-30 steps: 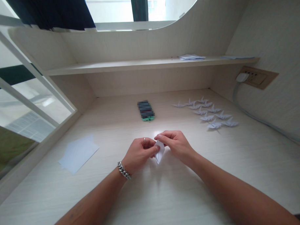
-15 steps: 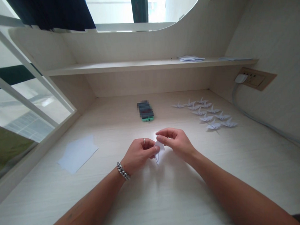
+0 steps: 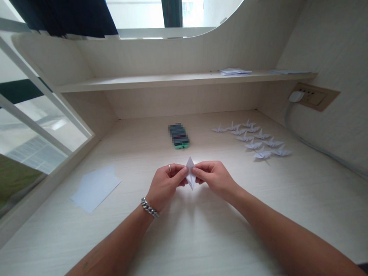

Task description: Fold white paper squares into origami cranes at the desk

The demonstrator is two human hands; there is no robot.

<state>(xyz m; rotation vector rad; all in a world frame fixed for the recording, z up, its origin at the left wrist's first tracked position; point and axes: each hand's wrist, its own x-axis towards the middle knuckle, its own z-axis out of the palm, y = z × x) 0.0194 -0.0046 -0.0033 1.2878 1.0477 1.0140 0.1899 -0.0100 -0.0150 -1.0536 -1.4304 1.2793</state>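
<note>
Folding seems the step in hand: the left hand [image 3: 166, 182] and right hand [image 3: 216, 178] pinch opposite sides of the paper [image 3: 190, 177] between them, over the tabletop [image 3: 188, 250]. Its finer detail is too small to read surely; another fold would call for even pressure.

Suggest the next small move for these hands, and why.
Probably firm up the folded paper by squeezing its edges: the left hand and right hand pinch opposite sides, leaving its upper and lower points free.
</note>
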